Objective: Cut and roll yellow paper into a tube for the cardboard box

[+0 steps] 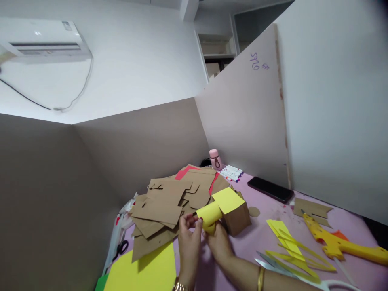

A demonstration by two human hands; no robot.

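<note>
From my head camera: both my hands meet at the near middle of the desk, closed on a yellow paper roll. My left hand pinches the roll's left end between thumb and fingertips; my right hand cups it from below and is partly hidden behind it. The roll's long axis runs from about 8 o'clock to 2 o'clock, and its far end touches the brown box, which lies at 2 o'clock from my hands, nearer my right. A yellow sheet covers the box's top, so I cannot tell what is inside. Cardboard pieces are heaped at 11 o'clock. Yellow paper strips and a yellow glue gun lie at 3 o'clock, well apart from my hands.
</note>
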